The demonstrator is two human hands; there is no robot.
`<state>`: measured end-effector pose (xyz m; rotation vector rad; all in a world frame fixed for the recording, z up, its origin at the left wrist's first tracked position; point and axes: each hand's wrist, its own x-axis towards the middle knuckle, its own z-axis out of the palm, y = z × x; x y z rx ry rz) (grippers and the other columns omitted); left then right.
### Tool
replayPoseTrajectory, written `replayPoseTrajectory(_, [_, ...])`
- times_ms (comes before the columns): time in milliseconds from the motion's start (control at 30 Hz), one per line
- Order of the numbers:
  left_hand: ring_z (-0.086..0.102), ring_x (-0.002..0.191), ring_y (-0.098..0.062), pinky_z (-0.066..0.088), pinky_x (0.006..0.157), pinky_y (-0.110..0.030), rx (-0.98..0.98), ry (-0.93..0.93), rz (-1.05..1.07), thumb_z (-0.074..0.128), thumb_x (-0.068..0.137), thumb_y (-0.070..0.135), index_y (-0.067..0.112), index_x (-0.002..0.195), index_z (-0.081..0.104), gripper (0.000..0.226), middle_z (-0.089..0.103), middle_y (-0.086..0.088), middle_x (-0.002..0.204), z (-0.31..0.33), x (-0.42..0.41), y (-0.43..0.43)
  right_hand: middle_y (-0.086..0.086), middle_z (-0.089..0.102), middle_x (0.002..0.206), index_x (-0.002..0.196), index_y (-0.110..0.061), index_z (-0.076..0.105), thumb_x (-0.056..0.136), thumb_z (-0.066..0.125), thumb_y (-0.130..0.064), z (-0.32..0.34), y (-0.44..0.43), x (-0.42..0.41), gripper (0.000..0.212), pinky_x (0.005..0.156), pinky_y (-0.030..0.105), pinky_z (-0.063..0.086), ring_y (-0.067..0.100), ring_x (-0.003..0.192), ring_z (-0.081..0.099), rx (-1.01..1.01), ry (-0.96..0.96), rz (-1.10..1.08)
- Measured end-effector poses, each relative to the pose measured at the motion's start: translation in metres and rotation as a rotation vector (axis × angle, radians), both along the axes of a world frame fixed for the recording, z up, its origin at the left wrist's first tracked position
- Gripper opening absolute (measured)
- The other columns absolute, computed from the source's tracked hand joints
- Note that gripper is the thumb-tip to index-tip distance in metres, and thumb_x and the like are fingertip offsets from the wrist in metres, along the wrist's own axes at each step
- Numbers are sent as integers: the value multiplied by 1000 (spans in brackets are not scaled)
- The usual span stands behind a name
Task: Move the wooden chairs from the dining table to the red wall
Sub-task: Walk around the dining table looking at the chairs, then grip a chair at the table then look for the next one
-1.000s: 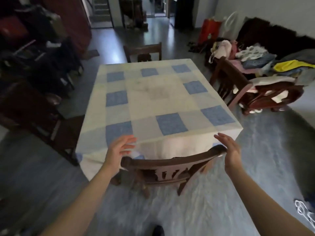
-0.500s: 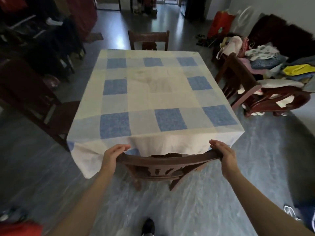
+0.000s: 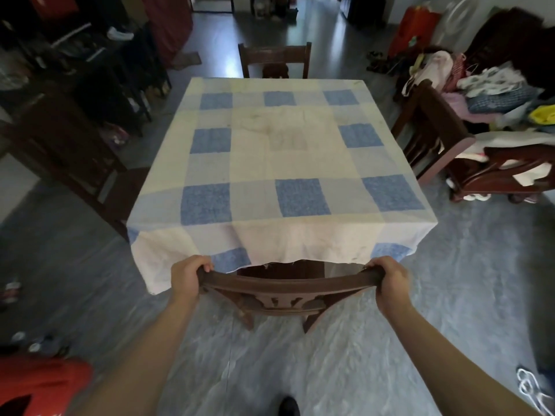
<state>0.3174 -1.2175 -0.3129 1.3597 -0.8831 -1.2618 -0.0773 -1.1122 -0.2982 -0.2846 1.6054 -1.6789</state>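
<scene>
Left grip (image 3: 187,277) and right grip (image 3: 390,280) clamp the wooden chair (image 3: 285,286) at its top rail's ends. The tablecloth (image 3: 270,247) hem hanging just beyond them could snag and be dragged along.

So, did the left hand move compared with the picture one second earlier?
Yes. The left hand came down onto the left end of the chair's top rail and now grips it; earlier it hovered open just above that end.

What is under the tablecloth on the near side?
Only the chair, gripped by the left hand and right hand, shows, its seat running under the hem of the tablecloth. The table legs and the chair's front are covered.
</scene>
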Motion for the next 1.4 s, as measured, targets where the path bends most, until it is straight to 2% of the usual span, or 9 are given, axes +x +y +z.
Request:
replayPoseTrajectory(133, [56,52,-14,49,64,-27,-34,-5,17,57,67,5,17,37,52,33,57,-3,46,6,4,40,29,55,76,69,15,60,78,54,9,1,40,10,12,79,48,38,40,81,48,-34,20,24])
replayPoseTrajectory(200, [58,51,-15,49,68,-33,-15,20,24,57,71,3,16,36,52,38,57,-4,46,4,10,66,41,52,83,77,21,58,80,55,7,2,67,16,15,79,50,39,42,81,48,-49,20,51])
replayPoseTrajectory(367, [59,53,-16,50,64,-28,1,36,31,59,71,7,16,37,50,37,59,-6,49,9,25,140,9,61,60,56,-3,64,80,53,7,7,142,35,28,65,38,43,24,62,55,-37,57,2])
replayPoseTrajectory(533, [57,50,-16,48,54,-20,-1,88,50,61,64,13,13,38,49,29,58,-7,48,20,38,216,21,54,72,58,-1,63,79,51,6,3,215,50,25,68,42,39,28,69,51,-26,55,2])
replayPoseTrajectory(767, [56,49,-16,45,70,-38,42,82,74,56,78,-4,16,37,50,46,55,-5,46,13,55,276,22,55,76,64,6,61,76,52,9,4,281,68,15,68,41,40,27,71,52,2,86,-29])
replayPoseTrajectory(933, [60,57,-20,47,73,-37,70,48,48,56,81,-6,15,39,50,47,57,-7,51,11,60,289,8,61,62,52,-9,67,79,54,10,-1,291,66,35,66,39,41,25,68,53,10,69,33])
replayPoseTrajectory(1133, [65,67,-19,44,80,-36,50,-118,-128,60,86,-6,11,43,56,45,69,-5,57,29,64,284,3,72,68,65,-10,78,84,70,-3,17,299,52,22,63,26,47,17,69,62,131,221,253])
replayPoseTrajectory(1267, [66,74,-14,46,74,-23,-112,-209,-184,69,76,19,16,63,77,15,76,-4,72,78,41,273,6,81,92,84,-13,82,94,65,-10,56,299,42,20,83,30,53,18,89,73,26,223,279])
replayPoseTrajectory(1400, [75,97,-20,54,84,-27,-151,107,-343,54,100,17,20,90,80,28,80,-12,104,125,-23,262,14,79,107,103,-9,75,103,52,-16,101,305,23,25,95,39,52,24,98,74,-191,85,141])
